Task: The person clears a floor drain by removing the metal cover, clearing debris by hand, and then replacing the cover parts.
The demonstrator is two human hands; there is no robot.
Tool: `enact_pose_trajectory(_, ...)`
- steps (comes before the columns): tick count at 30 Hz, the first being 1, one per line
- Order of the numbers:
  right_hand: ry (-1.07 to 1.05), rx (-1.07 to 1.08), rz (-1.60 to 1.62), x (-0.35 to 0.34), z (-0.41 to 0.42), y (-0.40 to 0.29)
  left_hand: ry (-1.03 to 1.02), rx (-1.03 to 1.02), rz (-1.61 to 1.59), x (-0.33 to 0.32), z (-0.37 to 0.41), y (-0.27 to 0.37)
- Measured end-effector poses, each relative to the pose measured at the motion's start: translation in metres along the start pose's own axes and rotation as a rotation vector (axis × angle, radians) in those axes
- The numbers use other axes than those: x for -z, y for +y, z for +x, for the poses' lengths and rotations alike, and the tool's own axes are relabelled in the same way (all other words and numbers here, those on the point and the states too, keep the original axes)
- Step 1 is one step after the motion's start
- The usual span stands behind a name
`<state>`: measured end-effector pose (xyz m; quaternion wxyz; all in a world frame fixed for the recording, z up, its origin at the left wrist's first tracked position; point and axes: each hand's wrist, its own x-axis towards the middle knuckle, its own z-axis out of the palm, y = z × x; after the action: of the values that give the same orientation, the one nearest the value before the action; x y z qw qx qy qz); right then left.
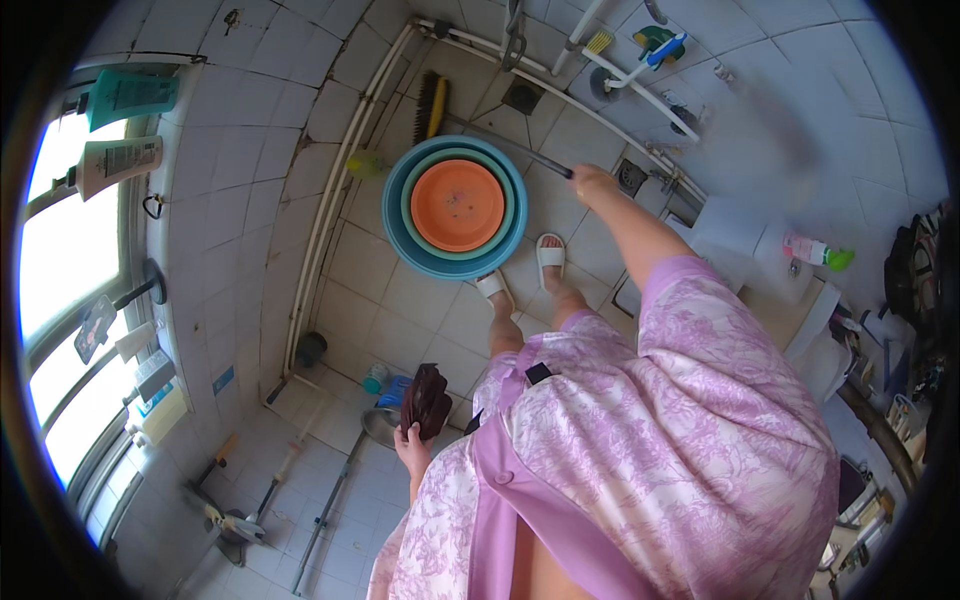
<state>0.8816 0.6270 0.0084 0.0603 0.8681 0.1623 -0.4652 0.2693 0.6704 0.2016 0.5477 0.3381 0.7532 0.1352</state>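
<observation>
Reaching forward, my right hand [592,184] is closed around the end of a grey handle [517,148]. That handle runs behind a stack of basins to a floor brush [430,107] with dark bristles and a yellow edge, which stands near the wall corner. The stack has an orange basin [457,205] innermost, a green basin [409,196] around it and a blue basin [450,268] outermost. Small dark specks lie in the orange one. Low on my left side, my left hand [413,448] grips a crumpled dark brown plastic bag [426,405].
White pipes [349,165] run along the wall base. Two floor drains [523,96] sit beyond the basins. A metal pan [383,426], a blue packet [396,391] and a teal-lidded container [375,378] are by the bag. At right, a spray bottle [814,250] lies on a white surface.
</observation>
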Motion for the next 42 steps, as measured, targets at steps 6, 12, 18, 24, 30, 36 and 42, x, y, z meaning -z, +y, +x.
enact_pose_trajectory(6,-0.035,-0.147,-0.014,-0.029,-0.057,0.169,-0.021,-0.023,-0.044,-0.025,-0.003,0.015)
enact_pose_trajectory(12,-0.155,-0.310,0.080,-0.034,-0.179,0.258,-0.041,-0.047,-0.103,-0.039,0.002,0.022)
enact_pose_trajectory(18,-0.582,-0.247,0.773,-0.068,-0.158,0.322,-0.109,-0.064,-0.034,-0.054,0.003,0.031)
enact_pose_trajectory(24,-0.327,0.046,1.123,-0.030,-0.182,0.159,-0.085,-0.123,-0.041,-0.041,-0.013,0.026)
enact_pose_trajectory(30,-0.359,0.201,1.200,-0.018,-0.187,0.093,0.066,-0.065,0.020,-0.021,-0.013,0.000)
enact_pose_trajectory(36,-0.383,0.308,1.229,-0.008,-0.115,0.030,0.048,-0.059,0.109,-0.028,-0.034,0.016)
enact_pose_trajectory(42,-0.536,0.122,1.470,-0.014,-0.060,0.051,0.040,-0.108,0.071,-0.034,-0.043,0.030)
